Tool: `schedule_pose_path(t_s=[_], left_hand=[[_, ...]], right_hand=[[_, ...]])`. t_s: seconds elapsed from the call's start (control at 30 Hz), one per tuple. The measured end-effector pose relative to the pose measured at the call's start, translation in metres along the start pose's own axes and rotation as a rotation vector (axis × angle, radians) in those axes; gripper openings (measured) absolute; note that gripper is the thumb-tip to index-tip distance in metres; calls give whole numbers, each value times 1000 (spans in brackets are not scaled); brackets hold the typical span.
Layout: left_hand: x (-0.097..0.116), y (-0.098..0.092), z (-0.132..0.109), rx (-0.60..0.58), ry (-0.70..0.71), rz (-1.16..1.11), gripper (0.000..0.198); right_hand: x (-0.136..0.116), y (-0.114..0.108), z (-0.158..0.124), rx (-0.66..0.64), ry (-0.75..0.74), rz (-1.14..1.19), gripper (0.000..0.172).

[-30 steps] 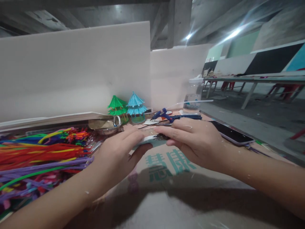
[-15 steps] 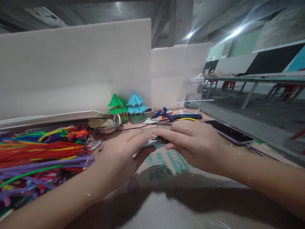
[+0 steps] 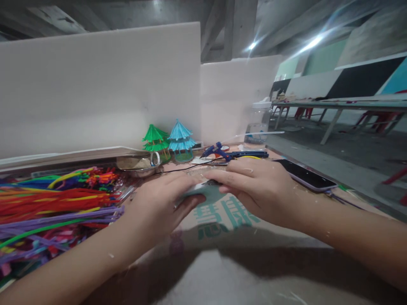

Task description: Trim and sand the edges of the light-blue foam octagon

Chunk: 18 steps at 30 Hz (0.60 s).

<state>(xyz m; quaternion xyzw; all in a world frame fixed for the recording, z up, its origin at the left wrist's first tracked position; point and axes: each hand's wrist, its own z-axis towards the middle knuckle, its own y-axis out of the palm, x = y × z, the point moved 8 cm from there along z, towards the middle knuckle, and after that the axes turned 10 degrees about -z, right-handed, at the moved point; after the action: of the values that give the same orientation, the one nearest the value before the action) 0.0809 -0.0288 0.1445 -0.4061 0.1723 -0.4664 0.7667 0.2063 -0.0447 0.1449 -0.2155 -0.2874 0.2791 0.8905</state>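
My left hand [image 3: 155, 203] is closed on a thin, pale, flat piece [image 3: 197, 187], pinching it between the thumb below and the fingers above. At the piece's far end is a dark patch, where my right hand [image 3: 263, 184] closes its index finger and thumb. What kind of thing the piece is, I cannot make out, as the fingers cover much of it. Both hands are just above a cardboard surface [image 3: 210, 250] with green printed characters. Small pale shreds cling to both forearms.
Colourful pipe cleaners [image 3: 57, 201] lie at left, beside a metal bowl [image 3: 136, 169]. Behind the hands stand a green pagoda model [image 3: 155, 139], a blue one [image 3: 180, 137] and a blue glue gun [image 3: 218, 150]. A phone [image 3: 307, 176] and a plastic bottle [image 3: 257, 123] are at right.
Both hands keep hold of the pale piece. It appears slightly turned, with more of its pale face showing between the fingers. The whole view has shifted a little.
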Motion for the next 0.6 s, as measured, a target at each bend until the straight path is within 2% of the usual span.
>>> schedule_pose_path(t_s=[0.17, 0.33, 0.4, 0.5, 0.6], left_hand=[[-17, -7, 3, 40, -197, -257, 18], [-25, -3, 2, 37, -288, -436, 27], [-28, -3, 1, 68, -327, -510, 34], [-35, -4, 0, 123, -394, -631, 45], [-38, 0, 0, 79, -419, -657, 34]], right_hand=[[21, 8, -1, -42, 246, 293, 30], [26, 23, -2, -173, 419, 511, 20], [28, 28, -2, -205, 477, 581, 22], [36, 27, -4, -137, 568, 641, 26], [41, 24, -5, -65, 584, 645, 28]])
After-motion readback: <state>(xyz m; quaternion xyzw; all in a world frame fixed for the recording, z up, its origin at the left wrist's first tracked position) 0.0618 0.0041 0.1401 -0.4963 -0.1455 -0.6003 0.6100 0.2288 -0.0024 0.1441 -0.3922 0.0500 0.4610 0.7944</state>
